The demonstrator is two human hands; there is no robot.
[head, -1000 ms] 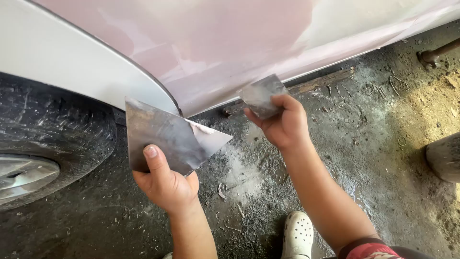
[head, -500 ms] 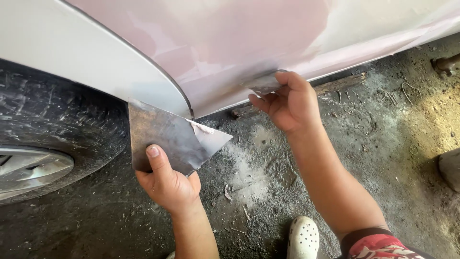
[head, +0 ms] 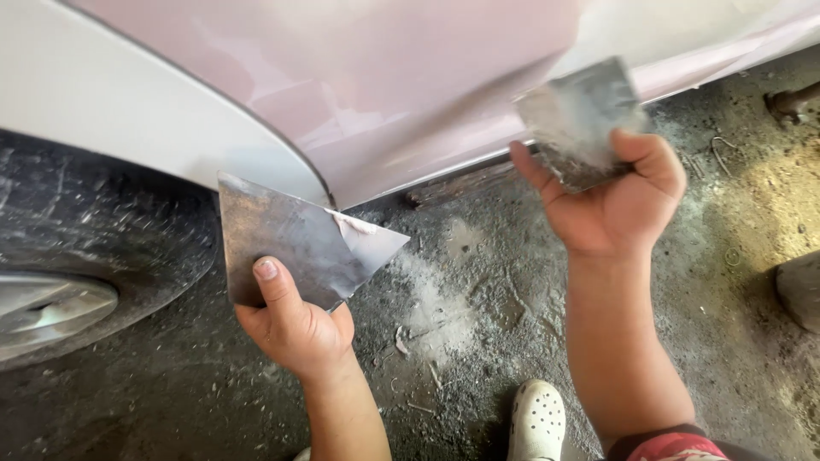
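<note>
- While pinkish filler already covers much of the car panel (head: 384,94), your small spreader (head: 581,119) sits lifted just off it, so I judge smoothing unfinished.
- Your right hand (head: 615,205) has its fingers (head: 649,158) clenched around the spreader's lower edge, blade pointing up.
- Your left hand (head: 295,329) pinches the metal mixing plate (head: 299,248), thumb on top, low beside the tyre (head: 85,248).

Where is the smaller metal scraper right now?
In the head view it is upper right, gripped in the right hand: the small metal scraper is held up against the pink car panel, above the dusty ground.
</note>
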